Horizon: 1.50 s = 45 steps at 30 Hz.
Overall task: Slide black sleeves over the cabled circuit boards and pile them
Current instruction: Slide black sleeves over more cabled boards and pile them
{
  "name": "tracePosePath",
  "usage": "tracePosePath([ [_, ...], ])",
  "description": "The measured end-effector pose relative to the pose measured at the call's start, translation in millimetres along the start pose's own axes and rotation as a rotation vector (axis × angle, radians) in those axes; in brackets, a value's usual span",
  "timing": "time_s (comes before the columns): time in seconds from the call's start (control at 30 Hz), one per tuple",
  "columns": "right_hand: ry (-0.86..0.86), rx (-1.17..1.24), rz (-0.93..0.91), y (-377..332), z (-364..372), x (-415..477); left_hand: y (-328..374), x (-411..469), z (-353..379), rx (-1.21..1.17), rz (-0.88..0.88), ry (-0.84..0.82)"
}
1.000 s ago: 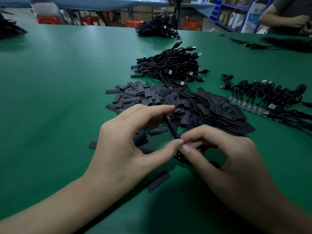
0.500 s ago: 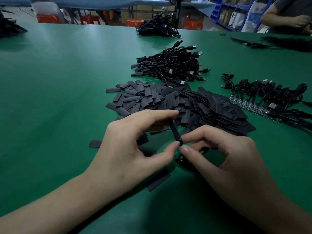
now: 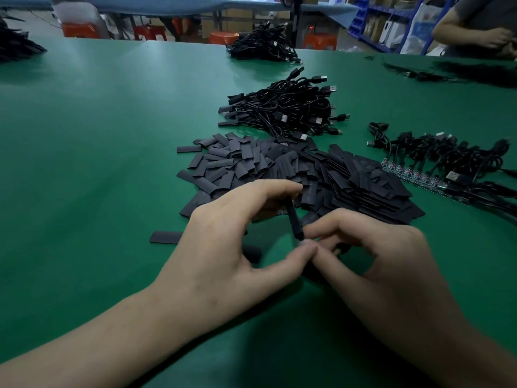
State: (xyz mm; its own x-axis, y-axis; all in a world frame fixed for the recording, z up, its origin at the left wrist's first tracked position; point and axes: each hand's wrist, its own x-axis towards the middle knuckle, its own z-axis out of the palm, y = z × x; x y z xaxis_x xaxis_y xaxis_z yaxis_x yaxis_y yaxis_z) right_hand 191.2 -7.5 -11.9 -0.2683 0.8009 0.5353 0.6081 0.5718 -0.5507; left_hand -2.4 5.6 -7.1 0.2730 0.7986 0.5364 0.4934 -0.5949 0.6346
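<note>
Nearest, the left hand [image 3: 232, 247] pinches a slim black tubular sleeve [image 3: 293, 219], forefinger on its upper end and thumb under its lower end, so it stands tilted above the green table mat [image 3: 84, 141]. The right hand [image 3: 391, 264] meets it there, thumb and forefinger curled and pinching the sleeve's lower end; the circuit board itself is hidden by the fingertips. One loose flat black sleeve [image 3: 165, 237] lies just left of the left hand. Just beyond the hands spreads a broad heap of flattened black sleeves [image 3: 251, 161]. To its right runs a row of small bare circuit boards [image 3: 405, 175] with tangled black cables [image 3: 447, 155]. Behind the heap sits a pile of sleeved USB cables [image 3: 282, 110], and farther back a second cable pile [image 3: 263, 46]. Another person's arm [image 3: 470, 32] shows at the far right.
</note>
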Motion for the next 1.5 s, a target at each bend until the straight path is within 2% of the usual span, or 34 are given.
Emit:
tracePosePath([
  [0.33,-0.195,-0.081,0.025,1,-7,1,-10,2,-4,-0.106,-0.053,0.16],
  [0.57,-0.126,-0.182,0.084,5,-24,17,-17,5,-7,-0.164,-0.176,0.152],
  [0.67,-0.105,-0.279,0.149,11,-42,54,-23,5,-10,-0.025,-0.205,0.114],
  [0.87,-0.145,-0.563,0.063,46,-29,190,-33,6,-13,0.043,-0.213,0.096],
  [1.0,-0.244,-0.701,0.022,71,-2,271,-33,5,-12,0.104,-0.161,0.041],
  [1.1,-0.361,-0.79,0.017,79,21,297,-34,5,-12,0.133,-0.14,0.004],
  [1.27,-0.473,-0.696,0.019,80,42,285,-36,5,-13,0.135,-0.145,-0.007],
  [1.4,-0.37,-0.549,-0.028,81,15,252,-36,5,-12,0.135,-0.151,-0.015],
  [1.5,-0.286,-0.539,-0.009,92,-27,226,-36,5,-12,0.129,-0.151,-0.017],
])
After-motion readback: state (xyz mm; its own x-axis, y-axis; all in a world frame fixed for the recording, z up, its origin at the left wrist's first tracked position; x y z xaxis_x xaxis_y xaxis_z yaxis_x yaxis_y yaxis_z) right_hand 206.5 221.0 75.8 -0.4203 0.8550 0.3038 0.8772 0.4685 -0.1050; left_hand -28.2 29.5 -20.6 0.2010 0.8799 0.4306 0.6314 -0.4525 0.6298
